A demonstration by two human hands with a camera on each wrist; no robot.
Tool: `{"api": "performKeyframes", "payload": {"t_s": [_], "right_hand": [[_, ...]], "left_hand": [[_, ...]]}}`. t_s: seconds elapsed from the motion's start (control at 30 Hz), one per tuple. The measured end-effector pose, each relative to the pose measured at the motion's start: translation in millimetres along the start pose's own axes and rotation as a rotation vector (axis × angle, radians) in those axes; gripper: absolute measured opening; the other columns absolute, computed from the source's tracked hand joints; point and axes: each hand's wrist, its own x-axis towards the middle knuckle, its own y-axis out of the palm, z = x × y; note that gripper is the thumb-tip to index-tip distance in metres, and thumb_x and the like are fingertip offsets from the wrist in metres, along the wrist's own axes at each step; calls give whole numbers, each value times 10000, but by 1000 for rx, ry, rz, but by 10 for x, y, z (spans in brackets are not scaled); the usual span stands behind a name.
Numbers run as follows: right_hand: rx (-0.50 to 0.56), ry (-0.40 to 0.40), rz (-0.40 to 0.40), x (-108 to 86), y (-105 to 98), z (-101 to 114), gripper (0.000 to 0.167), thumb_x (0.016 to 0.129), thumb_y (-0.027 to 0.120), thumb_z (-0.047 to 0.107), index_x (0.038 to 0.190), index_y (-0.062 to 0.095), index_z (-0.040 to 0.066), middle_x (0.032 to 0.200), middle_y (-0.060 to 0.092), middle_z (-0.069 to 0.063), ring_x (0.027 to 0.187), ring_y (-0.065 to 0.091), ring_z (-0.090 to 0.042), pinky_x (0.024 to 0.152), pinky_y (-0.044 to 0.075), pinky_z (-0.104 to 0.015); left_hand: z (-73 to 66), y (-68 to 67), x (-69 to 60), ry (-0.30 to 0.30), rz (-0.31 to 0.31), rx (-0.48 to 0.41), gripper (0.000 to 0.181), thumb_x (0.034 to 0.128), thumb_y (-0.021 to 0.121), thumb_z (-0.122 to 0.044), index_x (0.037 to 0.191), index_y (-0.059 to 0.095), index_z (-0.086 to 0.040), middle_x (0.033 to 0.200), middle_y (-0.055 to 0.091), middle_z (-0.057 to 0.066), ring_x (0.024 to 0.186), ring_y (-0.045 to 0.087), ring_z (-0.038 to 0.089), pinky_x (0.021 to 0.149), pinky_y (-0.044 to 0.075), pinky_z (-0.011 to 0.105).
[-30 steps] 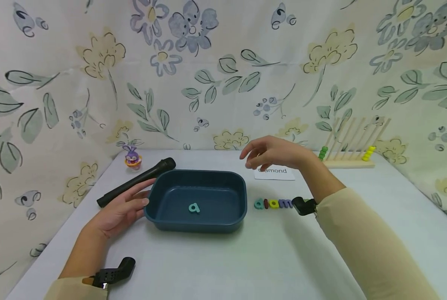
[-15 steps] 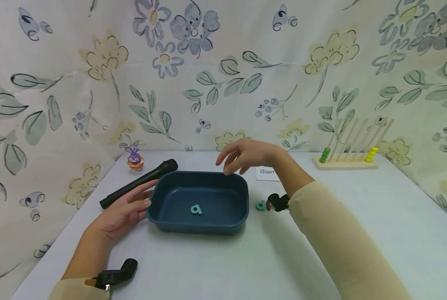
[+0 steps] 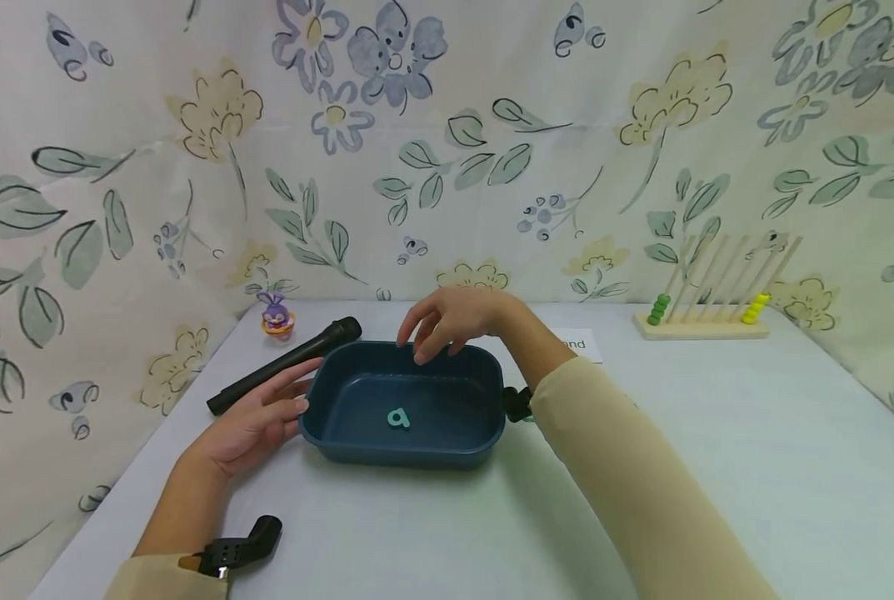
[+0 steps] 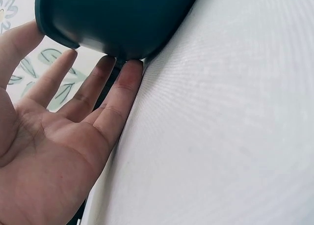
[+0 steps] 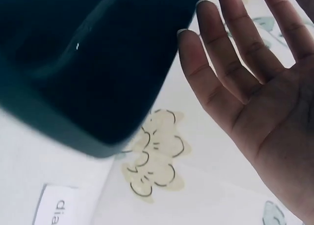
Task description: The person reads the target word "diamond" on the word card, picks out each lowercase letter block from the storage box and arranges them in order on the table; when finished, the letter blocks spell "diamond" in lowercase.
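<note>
A dark blue tray sits mid-table with one teal letter "a" lying on its floor. Against the tray's left end my left hand rests its extended fingertips; the left wrist view shows these fingers touching the outer wall low down. My right hand hovers over the tray's far rim, fingers loosely bent, holding nothing. In the right wrist view its fingers are spread beside the tray wall. My right wrist and sleeve cover the row of letters right of the tray, except for a teal sliver.
Behind the left hand lies a black microphone, with a purple rabbit toy beyond it. A white word card, partly covered by my right arm, lies behind right. A wooden abacus stand stands at the back right, before a floral cloth.
My right hand has moved left from near the word card to above the tray's far rim, its forearm now covering the letter row. My left hand keeps its place on the tray.
</note>
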Motion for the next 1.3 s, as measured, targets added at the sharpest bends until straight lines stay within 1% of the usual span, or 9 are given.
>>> {"api": "performKeyframes", "payload": {"t_s": [0.1, 0.27, 0.43, 0.57, 0.8, 1.03, 1.17, 1.23, 1.3], "right_hand": [[2, 12, 42, 65, 39, 15, 408, 912, 782, 231, 1310, 698, 190, 1349, 690, -80, 1143, 664, -197, 947, 560, -430], [-10, 5, 101, 178, 109, 12, 416, 918, 778, 207, 1324, 691, 179, 1347, 685, -96, 1140, 665, -180, 991, 546, -468], [-41, 19, 177, 282, 166, 4, 439, 911, 787, 204, 1340, 692, 195, 1322, 695, -59, 1171, 640, -171, 1012, 546, -464], [-68, 38, 219, 348, 205, 36, 436, 903, 793, 153, 1326, 704, 212, 1322, 691, -45, 1177, 636, -167, 999, 543, -454], [-89, 85, 271, 494, 345, 40, 413, 878, 779, 7, 1226, 753, 227, 1212, 708, -31, 1091, 636, -145, 926, 565, -419], [-102, 118, 288, 565, 472, -57, 460, 862, 740, -94, 1178, 778, 238, 1148, 644, -20, 1019, 566, -137, 735, 550, -313], [-95, 94, 307, 601, 524, -92, 480, 846, 716, -141, 1160, 783, 215, 1064, 611, -23, 900, 539, -132, 642, 485, -273], [-85, 75, 317, 617, 543, -98, 472, 840, 705, -153, 1146, 783, 199, 1029, 596, -22, 861, 526, -131, 623, 456, -265], [-80, 62, 327, 632, 557, -101, 457, 838, 701, -155, 1132, 784, 186, 1012, 590, -10, 858, 519, -125, 626, 446, -261]], "left_hand": [[6, 1, -4, 1, -1, -5, 655, 1054, 554, -105, 1641, 267, -142, 1682, 156, 238, 1253, 623, 59, 1013, 542, 247], [2, 8, -6, -5, -19, -2, 653, 1049, 568, -113, 1636, 287, -153, 1684, 165, 233, 1250, 627, 68, 1009, 544, 246], [-8, 13, 3, -15, -23, 0, 656, 1047, 574, -117, 1636, 288, -154, 1681, 174, 234, 1247, 629, 74, 1006, 545, 244], [-13, 6, 6, -13, -18, -5, 660, 1047, 576, -114, 1637, 284, -154, 1685, 165, 234, 1247, 633, 79, 1007, 545, 245], [-10, 3, 1, -23, -27, 15, 655, 1048, 579, -124, 1634, 290, -157, 1678, 185, 234, 1247, 624, 69, 1005, 543, 238], [4, 49, 37, -25, -11, 1, 652, 1048, 574, -126, 1634, 289, -156, 1681, 188, 231, 1259, 620, 86, 1011, 542, 244], [-7, 52, 31, -21, -7, 12, 644, 1054, 567, -135, 1634, 290, -162, 1689, 172, 232, 1256, 620, 69, 1013, 539, 243], [-13, 44, 16, -20, -14, 18, 639, 1055, 563, -135, 1632, 292, -163, 1687, 173, 233, 1248, 623, 60, 1009, 540, 239], [-13, 34, 4, -22, -20, 21, 635, 1055, 563, -138, 1631, 298, -168, 1684, 179, 231, 1243, 627, 58, 1004, 542, 236]]}}
